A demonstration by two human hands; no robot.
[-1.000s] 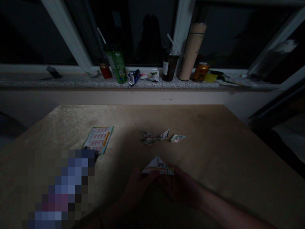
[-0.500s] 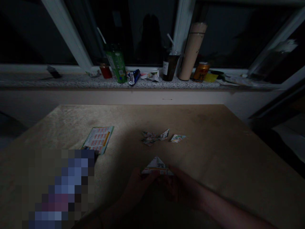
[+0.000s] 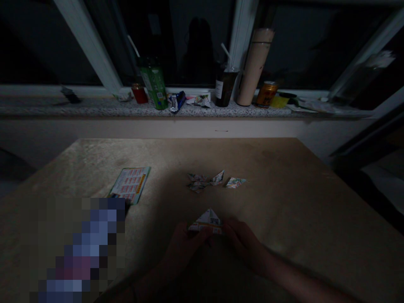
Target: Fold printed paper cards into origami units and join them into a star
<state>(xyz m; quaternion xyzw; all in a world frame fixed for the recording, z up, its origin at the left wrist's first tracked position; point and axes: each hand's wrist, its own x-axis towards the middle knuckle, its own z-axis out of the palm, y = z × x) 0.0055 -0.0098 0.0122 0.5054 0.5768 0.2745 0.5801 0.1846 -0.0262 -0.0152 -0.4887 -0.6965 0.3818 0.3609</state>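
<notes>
1. In a dim room, a brown counter (image 3: 277,176) spread around the folded paper (image 3: 205,219); well beyond it ran a speckled sill (image 3: 105,108) below a dark window (image 3: 299,46).
2. Beyond the folded paper lay one loose paper piece (image 3: 235,182) and a paper cluster (image 3: 198,182), its count unclear; farther left, one printed card (image 3: 131,185).
3. The left hand (image 3: 186,242) had its fingers clamped on the folded paper; the right hand (image 3: 244,237) touched its right corner, its grip impossible to tell.
4. Right of the folded paper, the counter stretched to a slanting edge.
</notes>
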